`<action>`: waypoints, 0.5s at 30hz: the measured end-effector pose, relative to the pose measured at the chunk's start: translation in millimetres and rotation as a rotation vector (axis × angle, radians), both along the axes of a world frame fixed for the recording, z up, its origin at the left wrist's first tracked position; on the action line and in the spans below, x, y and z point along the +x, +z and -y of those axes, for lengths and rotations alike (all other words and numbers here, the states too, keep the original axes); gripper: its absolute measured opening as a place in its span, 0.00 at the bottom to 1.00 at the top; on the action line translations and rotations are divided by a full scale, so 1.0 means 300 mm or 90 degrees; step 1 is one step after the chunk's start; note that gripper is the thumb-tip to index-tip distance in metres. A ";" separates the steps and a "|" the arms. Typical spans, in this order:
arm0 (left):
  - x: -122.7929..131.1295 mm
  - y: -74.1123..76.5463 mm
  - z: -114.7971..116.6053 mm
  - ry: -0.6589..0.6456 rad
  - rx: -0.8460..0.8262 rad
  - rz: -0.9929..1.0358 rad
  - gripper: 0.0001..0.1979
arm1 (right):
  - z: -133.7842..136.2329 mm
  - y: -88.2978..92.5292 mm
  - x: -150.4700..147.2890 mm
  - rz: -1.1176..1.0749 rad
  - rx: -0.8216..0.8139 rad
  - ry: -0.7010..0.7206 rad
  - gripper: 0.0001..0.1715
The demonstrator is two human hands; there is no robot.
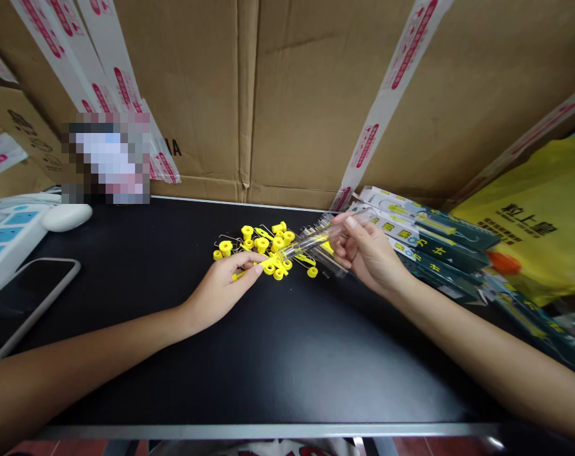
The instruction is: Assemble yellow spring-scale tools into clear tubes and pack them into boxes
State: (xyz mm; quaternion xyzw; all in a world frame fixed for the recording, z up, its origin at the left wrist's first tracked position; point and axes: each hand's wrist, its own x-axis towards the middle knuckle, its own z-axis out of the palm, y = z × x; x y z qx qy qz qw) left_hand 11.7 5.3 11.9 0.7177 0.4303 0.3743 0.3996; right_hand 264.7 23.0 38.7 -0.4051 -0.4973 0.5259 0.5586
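Observation:
In the head view my left hand (221,288) pinches a yellow plastic rod (268,260) between thumb and fingers. My right hand (368,253) grips a clear plastic tube (313,239) near its upper right end. The tube slants down to the left, and its lower end meets the yellow rod; whether the rod sits inside it I cannot tell. Just behind and below lies a pile of yellow plastic caps (263,244) mixed with bent wire hooks (225,235). More clear tubes (332,261) and small metal springs (323,221) lie beside the pile, partly hidden by my right hand.
Stacked printed boxes (439,237) stand at the right, by a yellow bag (529,215). On the left are a phone (19,310), a power strip (16,234) and a white rounded case (68,217). Large taped cartons (297,95) wall off the back of the black table (287,361).

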 end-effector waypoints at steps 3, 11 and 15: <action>-0.001 -0.001 0.007 -0.020 -0.007 0.012 0.11 | 0.017 -0.010 -0.015 0.001 -0.016 0.042 0.18; 0.003 0.006 0.028 -0.057 -0.042 0.060 0.10 | 0.023 -0.019 -0.022 -0.005 -0.045 0.056 0.18; 0.002 0.003 0.023 -0.045 -0.042 0.069 0.11 | 0.023 -0.019 -0.021 -0.011 -0.051 0.064 0.18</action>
